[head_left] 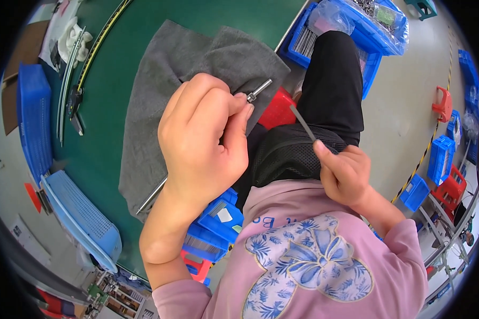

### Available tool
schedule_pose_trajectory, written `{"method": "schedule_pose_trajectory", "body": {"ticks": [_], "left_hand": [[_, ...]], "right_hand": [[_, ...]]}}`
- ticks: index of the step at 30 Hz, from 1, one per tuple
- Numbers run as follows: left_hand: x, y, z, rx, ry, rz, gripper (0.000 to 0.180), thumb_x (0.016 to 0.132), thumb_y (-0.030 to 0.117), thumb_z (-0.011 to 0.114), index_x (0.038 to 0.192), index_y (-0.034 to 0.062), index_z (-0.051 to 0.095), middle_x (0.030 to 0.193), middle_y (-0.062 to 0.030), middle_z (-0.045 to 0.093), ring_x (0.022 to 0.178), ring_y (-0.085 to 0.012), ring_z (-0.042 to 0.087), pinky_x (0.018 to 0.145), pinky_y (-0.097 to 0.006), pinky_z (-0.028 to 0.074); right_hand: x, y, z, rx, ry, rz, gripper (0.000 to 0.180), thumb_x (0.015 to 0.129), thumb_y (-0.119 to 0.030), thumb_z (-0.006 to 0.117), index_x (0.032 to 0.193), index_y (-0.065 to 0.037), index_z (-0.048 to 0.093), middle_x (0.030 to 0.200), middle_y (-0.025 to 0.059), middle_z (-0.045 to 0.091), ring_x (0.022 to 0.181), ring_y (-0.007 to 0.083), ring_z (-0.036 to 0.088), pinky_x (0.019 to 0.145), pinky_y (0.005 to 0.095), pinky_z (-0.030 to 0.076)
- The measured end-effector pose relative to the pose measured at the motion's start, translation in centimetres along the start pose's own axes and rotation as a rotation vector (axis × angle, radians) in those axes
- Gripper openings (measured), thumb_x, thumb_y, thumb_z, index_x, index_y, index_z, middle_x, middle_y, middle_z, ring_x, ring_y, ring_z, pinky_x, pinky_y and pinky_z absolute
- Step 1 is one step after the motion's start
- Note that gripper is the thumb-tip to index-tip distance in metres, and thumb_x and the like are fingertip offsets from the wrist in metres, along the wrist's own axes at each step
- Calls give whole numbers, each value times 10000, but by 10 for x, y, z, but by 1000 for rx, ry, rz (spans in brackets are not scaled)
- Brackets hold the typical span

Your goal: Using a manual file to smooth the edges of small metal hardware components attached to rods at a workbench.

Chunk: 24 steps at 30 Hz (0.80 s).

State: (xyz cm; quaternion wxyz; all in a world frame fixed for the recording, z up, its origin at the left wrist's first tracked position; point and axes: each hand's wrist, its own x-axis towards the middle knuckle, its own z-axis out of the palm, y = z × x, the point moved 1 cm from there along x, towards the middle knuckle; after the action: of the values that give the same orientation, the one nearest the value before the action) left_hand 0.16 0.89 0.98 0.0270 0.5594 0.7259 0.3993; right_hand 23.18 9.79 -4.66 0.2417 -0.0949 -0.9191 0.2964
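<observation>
My left hand [202, 133] is closed in a pinch between thumb and fingertips on a shiny metal rod [261, 89] with a stepped collar, its end pointing up and right. A metal rod end [151, 198] also shows beside my left wrist; whether it is the same piece is hidden behind the hand. To the right, my right hand [346, 173] grips a thin flat grey strip [303, 123] between thumb and fingers, its free end angled up and left. The strip and the rod are apart. Beneath the left hand lies a rumpled grey cloth [154, 106].
The cloth covers part of a green table [104, 138]. On the left lie a black-yellow utility knife [75, 103], thin rods [65, 90] and blue baskets [82, 218]. A blue bin [375, 66] with metal parts stands at upper right. A red stool [278, 110] is near my legs.
</observation>
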Motion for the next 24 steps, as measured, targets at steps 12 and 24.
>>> {"method": "schedule_pose_trajectory", "body": {"ticks": [12,24], "left_hand": [[1,3,-1,7,-10,-24,192,618,-63,705,721,20,565,716,-94,528,610,-266,539,525,-340,422],[0,1,-1,26,-17,3,190,618,-60,707,725,19,571,724,-93,533,619,-272,544,535,-348,431]], "right_hand": [[18,2,5,121,128,120,497,664,111,632,1150,9,660,606,6,574,411,141,466,439,275,339],[20,1,9,165,135,120,489,687,93,639,1167,0,654,593,4,550,414,149,467,438,282,340]]}}
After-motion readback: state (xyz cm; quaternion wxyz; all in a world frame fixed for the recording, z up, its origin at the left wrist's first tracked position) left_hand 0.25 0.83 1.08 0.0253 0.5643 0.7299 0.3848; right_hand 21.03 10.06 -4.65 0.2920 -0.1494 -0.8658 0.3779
